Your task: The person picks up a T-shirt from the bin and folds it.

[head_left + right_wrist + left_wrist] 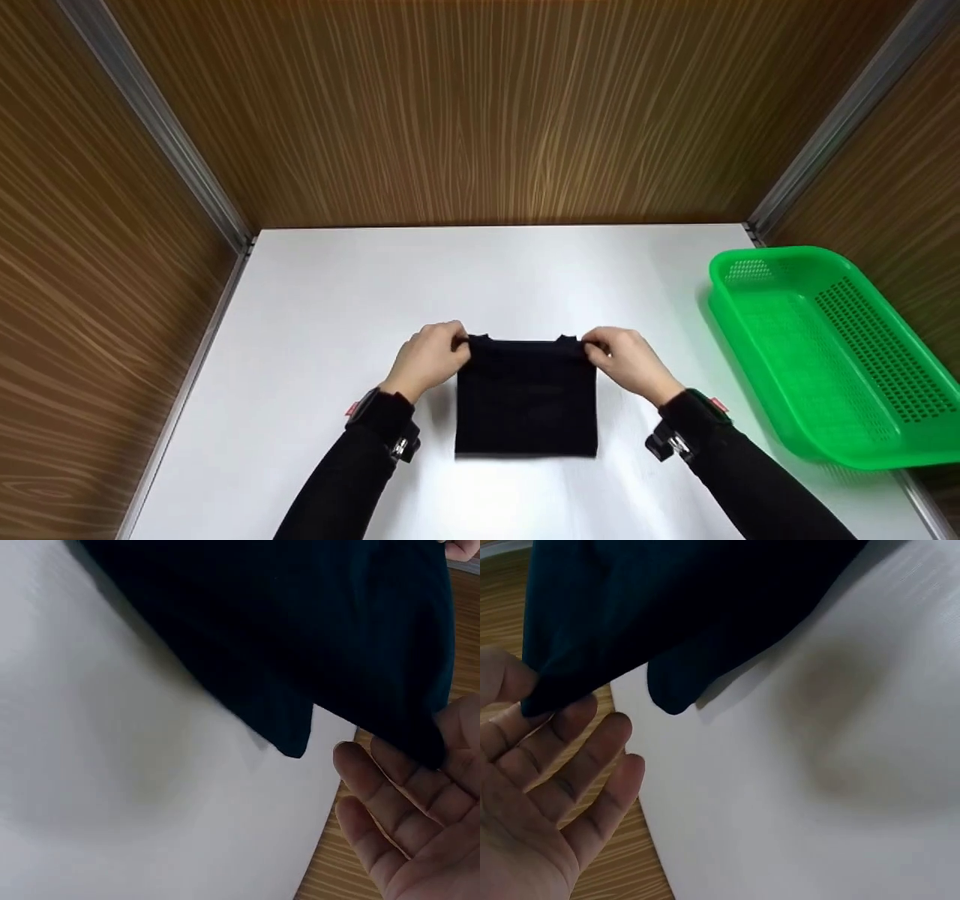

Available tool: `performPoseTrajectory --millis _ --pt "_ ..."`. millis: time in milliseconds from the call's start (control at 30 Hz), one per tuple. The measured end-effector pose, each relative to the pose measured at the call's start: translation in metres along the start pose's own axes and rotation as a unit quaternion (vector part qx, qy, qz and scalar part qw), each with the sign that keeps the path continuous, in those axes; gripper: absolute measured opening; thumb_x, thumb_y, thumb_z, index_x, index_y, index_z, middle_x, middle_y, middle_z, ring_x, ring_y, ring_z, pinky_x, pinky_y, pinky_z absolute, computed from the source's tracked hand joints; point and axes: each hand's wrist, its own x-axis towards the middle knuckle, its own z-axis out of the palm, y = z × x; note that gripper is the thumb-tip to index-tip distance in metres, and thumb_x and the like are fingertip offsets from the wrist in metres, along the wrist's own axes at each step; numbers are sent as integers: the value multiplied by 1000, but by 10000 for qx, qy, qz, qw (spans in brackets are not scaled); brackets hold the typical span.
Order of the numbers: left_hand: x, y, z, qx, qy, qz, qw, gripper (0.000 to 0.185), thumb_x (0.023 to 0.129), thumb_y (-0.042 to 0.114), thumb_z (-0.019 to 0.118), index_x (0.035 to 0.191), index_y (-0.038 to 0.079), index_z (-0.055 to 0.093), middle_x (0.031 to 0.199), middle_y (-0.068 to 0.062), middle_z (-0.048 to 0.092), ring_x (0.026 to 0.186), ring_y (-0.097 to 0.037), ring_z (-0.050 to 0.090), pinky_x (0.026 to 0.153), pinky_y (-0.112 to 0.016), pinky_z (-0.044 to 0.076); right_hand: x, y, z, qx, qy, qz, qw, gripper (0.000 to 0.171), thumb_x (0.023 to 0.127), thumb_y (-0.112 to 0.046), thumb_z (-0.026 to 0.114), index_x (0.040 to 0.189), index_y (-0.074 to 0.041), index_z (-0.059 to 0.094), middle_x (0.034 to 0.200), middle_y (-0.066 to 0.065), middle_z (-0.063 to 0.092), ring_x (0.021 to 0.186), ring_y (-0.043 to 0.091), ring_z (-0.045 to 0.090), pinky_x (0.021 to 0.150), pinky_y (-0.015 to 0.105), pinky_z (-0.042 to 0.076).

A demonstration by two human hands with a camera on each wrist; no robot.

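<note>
A dark navy piece of folded cloth (526,401), nearly square, is in front of me over the white table in the head view. At its upper left corner my left hand (433,354) pinches the fabric between thumb and index finger. My right hand (626,356) pinches the upper right corner the same way. In the left wrist view, the other fingers (604,802) of that hand extend below the held corner of the cloth (690,607). The right wrist view shows the cloth (300,630) raised at the pinched corner, with another layer's corner hanging lower beside it.
A green plastic basket (806,442) with perforated sides stands on the right of the white table (337,300). Wood-grain panels (480,112) wall off the back and both sides, joined by metal corner posts (161,127).
</note>
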Motion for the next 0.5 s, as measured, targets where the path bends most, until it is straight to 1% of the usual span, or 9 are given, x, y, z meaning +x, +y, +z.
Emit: performPoseTrajectory --millis 67,133,200,267,300,367,433,500 --pt "5 -3 8 111 66 -137 9998 11 92 17 63 98 13 72 100 -2 73 80 -22 65 72 -43 55 6 5 7 -166 -1 -49 9999 12 97 -5 65 103 -3 76 97 9 73 86 25 68 76 43 55" --pt "9 -7 17 202 124 -252 9994 12 94 16 63 101 11 72 103 -4 73 86 -25 68 75 -45 56 10 10 14 -345 -17 -48 9994 13 98 -6 65 104 -1 75 99 12 72 90 30 69 79 47 55" --pt "12 -10 28 336 216 -302 9987 16 97 17 63 109 10 71 109 -6 72 96 -28 69 79 -46 57 12 15 21 -522 -8 -35 9986 15 98 -6 64 108 1 73 100 15 70 90 32 68 78 49 55" --pt "11 -13 37 538 347 -224 9977 23 99 18 62 119 10 69 119 -8 69 107 -32 66 84 -48 56 11 20 28 -740 58 -159 9971 19 97 -5 64 114 2 71 105 16 70 94 34 68 81 50 55" --pt "10 -15 41 660 424 -94 9969 27 99 19 62 124 10 68 123 -9 67 112 -33 64 87 -49 55 10 22 31 -846 100 -270 9960 22 96 -4 65 118 2 69 109 17 70 97 35 68 83 50 55" --pt "5 -19 46 999 582 328 9927 31 99 20 64 129 12 66 128 -9 63 118 -35 59 91 -50 53 5 26 35 -1104 216 -701 9912 30 93 -2 68 123 2 67 115 20 69 104 39 67 89 52 55" --pt "0 -23 48 1384 692 908 9838 31 99 20 66 129 14 67 129 -8 61 120 -34 56 94 -50 51 0 28 39 -1421 306 -1276 9811 37 90 0 71 127 2 66 122 22 68 114 43 64 97 55 52" --pt "-5 -26 49 1745 687 1485 9710 28 98 20 68 125 15 69 126 -6 61 118 -31 55 94 -47 50 -5 28 42 -1731 364 -1770 9682 39 89 -1 73 128 0 67 125 23 67 117 46 62 99 57 50"
